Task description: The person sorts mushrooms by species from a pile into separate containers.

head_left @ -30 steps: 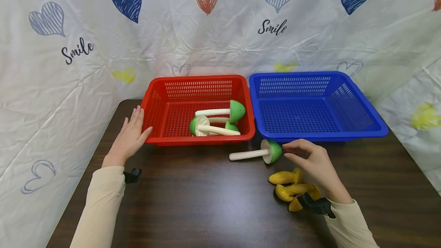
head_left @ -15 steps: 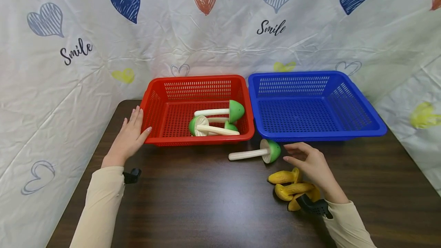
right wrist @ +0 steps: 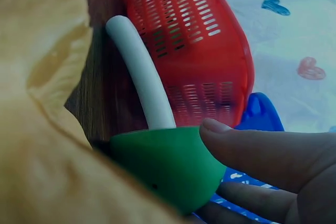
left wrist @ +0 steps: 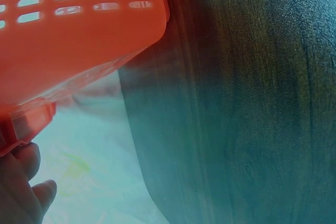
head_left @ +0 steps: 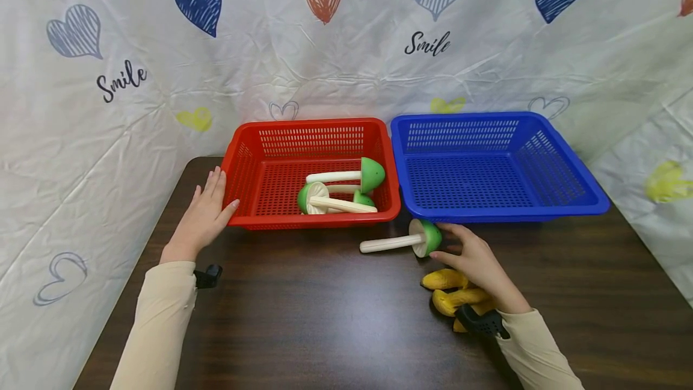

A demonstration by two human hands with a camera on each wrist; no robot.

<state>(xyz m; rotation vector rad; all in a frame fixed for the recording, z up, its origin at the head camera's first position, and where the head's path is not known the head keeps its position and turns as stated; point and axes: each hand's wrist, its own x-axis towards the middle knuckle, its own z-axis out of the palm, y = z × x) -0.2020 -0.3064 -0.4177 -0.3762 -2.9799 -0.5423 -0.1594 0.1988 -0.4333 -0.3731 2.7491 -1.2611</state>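
Note:
A toy mushroom (head_left: 431, 238) with a green cap and white stem lies on the table before the two baskets, stem pointing left. My right hand (head_left: 476, 260) has thumb and fingers on opposite sides of its cap. In the right wrist view the thumb lies against the edge of the green cap (right wrist: 163, 166), and the other fingers are partly hidden behind it. My left hand (head_left: 197, 221) rests with straight fingers along the left rim of the red basket (head_left: 314, 221). Several similar mushrooms (head_left: 372, 174) lie inside that basket.
A blue basket (head_left: 503, 216) stands right beside the red one, with nothing in it. Several yellow banana-like pieces (head_left: 445, 279) lie under and beside my right wrist. Behind the dark wooden table (head_left: 303, 318) hangs a white cloth (head_left: 368, 47) printed with hearts.
My right hand has moved left, from just beside the mushroom's cap to around it. The left hand, baskets and mushrooms have stayed in place.

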